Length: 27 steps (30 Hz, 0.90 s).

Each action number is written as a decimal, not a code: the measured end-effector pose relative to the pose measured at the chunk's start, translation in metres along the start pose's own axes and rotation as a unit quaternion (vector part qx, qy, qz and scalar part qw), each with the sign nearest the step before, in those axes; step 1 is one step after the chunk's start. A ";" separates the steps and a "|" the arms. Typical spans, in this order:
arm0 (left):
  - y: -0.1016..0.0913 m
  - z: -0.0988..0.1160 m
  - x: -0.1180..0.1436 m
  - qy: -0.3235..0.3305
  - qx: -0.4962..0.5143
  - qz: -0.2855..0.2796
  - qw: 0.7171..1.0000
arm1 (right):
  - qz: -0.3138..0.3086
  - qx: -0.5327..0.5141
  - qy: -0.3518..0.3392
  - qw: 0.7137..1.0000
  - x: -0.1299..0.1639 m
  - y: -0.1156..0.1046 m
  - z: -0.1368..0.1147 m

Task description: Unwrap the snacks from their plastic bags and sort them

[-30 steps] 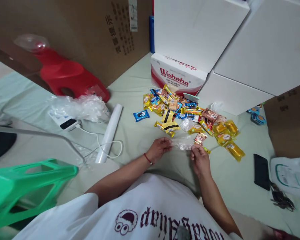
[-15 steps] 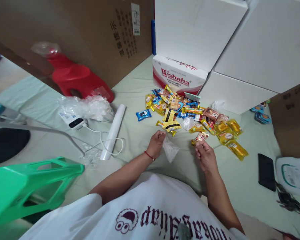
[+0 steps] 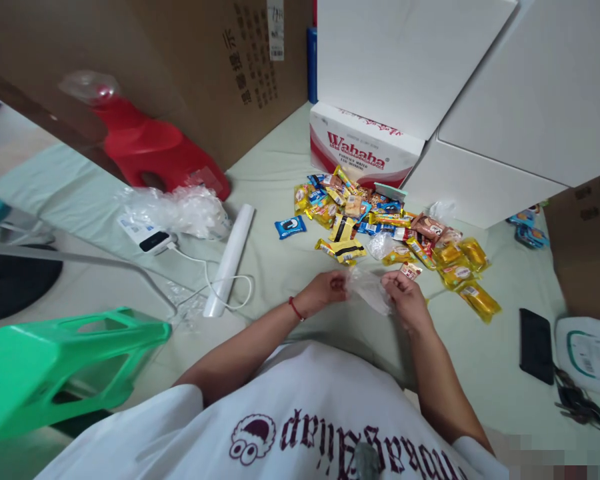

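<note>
A clear plastic bag is stretched between my two hands in front of my shirt. The closed fingers of my left hand grip its left end. My right hand is closed on the bag's right side with thumb and fingertips. Just beyond the right fingers lies a small red-and-white snack packet, partly hidden by that hand. Further off is a pile of wrapped snacks, with a yellow-and-black packet at its near edge and a blue packet apart on the left.
A white Wahaba-style carton stands behind the pile. Left of it are a red jug, crumpled plastic bags, a white roll and a green stool. A black phone and keys lie right.
My right hand has moved from the red-and-white packet to the plastic bag and taken hold of it. The bag, hanging from my left hand before, is now drawn out toward the right.
</note>
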<state>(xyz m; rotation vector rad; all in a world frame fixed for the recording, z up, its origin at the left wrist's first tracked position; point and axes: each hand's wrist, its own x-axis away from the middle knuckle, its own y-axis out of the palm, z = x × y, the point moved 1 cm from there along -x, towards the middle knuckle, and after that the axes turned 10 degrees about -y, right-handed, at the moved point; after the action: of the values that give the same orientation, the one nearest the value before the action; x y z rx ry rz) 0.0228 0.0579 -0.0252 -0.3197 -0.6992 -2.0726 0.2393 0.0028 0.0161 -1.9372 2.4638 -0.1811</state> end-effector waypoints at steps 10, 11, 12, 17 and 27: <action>-0.016 0.014 0.001 -0.008 0.055 -0.017 0.998 | 0.023 0.072 -0.053 0.996 0.001 -0.040 -0.001; -0.014 0.016 0.001 -0.005 0.072 -0.012 0.997 | 0.024 0.088 -0.063 0.994 0.001 -0.041 0.000; -0.012 0.017 0.000 -0.001 0.086 -0.003 0.996 | 0.027 0.105 -0.076 0.991 0.002 -0.042 0.000; -0.010 0.022 -0.004 0.019 0.112 0.049 0.992 | 0.047 0.169 -0.198 0.965 0.008 -0.041 -0.012; -0.017 0.023 0.001 0.066 0.126 0.102 0.985 | 0.099 0.138 -0.156 0.973 0.039 -0.055 -0.015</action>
<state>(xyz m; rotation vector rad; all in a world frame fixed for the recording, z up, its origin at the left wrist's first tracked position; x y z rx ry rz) 0.0077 0.0781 -0.0125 -0.1043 -0.8042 -1.7707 0.2825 -0.0464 0.0384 -1.4758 2.2653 -0.1885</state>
